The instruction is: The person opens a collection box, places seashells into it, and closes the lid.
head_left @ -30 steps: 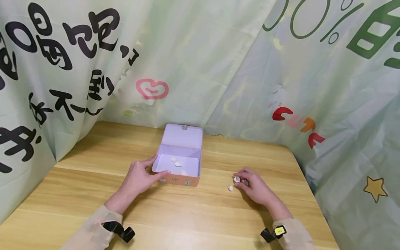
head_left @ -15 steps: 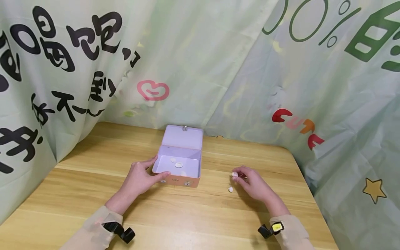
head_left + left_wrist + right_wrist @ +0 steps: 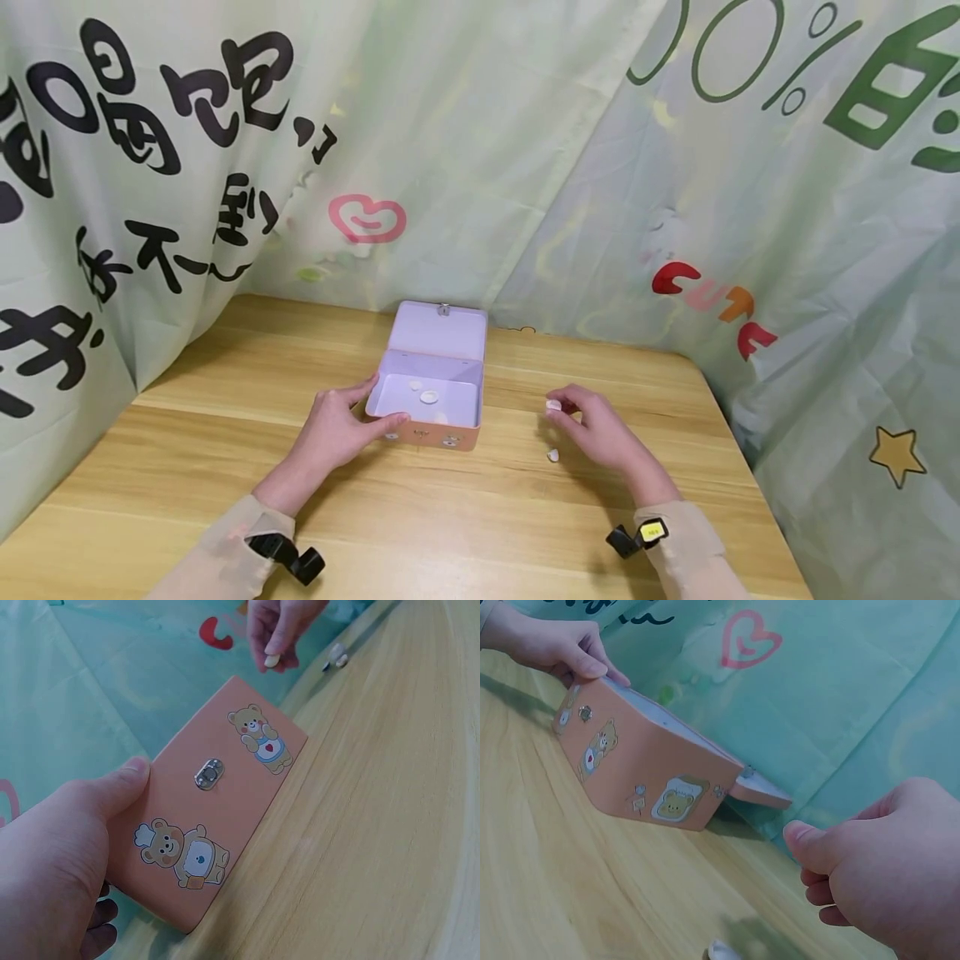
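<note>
An orange tin box (image 3: 480,435) with bear pictures and a lilac inside stands on the table, its lid (image 3: 438,331) tipped back. My left hand (image 3: 333,427) grips the front left corner, thumb at the front rim and fingers along the side. Flat white pieces, one an oval disc (image 3: 429,397), lie on the box floor. To the right of the box, my right hand (image 3: 606,429) pinches a small white shell-like piece (image 3: 553,405) between thumb and fingers, raised over the table. Another whitish piece (image 3: 552,456) lies below that hand; the left wrist view shows small pieces (image 3: 342,660) close together there.
The wooden table (image 3: 465,533) ends at a printed curtain (image 3: 480,167) along the back and sides. Its right edge curves past my right arm. A metal clasp (image 3: 210,774) sits on the box front. Black camera mounts (image 3: 288,557) are strapped to both wrists.
My right hand has lifted the small white piece off the table and carried it up and left toward the box. The left hand and the box have stayed put.
</note>
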`<state>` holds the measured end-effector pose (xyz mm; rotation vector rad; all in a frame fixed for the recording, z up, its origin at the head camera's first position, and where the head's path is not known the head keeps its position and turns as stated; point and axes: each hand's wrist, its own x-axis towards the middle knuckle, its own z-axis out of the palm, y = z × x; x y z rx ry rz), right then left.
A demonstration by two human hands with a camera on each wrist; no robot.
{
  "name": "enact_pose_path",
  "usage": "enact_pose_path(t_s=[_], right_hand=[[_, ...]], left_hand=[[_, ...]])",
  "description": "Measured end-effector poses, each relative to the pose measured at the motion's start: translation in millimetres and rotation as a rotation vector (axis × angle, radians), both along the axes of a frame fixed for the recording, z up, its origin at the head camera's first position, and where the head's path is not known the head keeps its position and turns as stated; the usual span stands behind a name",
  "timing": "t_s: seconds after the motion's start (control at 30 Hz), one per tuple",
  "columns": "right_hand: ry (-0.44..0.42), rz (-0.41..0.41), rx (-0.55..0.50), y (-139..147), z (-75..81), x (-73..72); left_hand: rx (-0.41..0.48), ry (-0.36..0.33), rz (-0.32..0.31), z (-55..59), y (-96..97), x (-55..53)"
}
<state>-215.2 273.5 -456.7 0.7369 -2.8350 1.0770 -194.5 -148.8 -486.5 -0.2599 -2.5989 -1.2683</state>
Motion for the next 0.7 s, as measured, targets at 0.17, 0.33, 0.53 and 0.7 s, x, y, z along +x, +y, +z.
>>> enact_pose_path(t_s=[0.17,0.33,0.53,0.7], right_hand=[[0.009,0.007,0.005,-6.9,4.6,-3.2],[0.017,0.020,0.014,-16.8,11.2,-7.3],[0.029,0.045,0.006,-32.1,23.6,-14.2],[0.045,0.064,-0.002,-46.3,34.3,-21.0]], left_hand=[[0.002,-0.011,0.003,0.7,0.7,1.2],[-0.009,-0.026,0.007,1.6,1.2,3.0],[-0.003,-0.028,0.005,3.0,1.6,3.8],[-0.008,-0.027,0.005,3.2,1.8,2.8]])
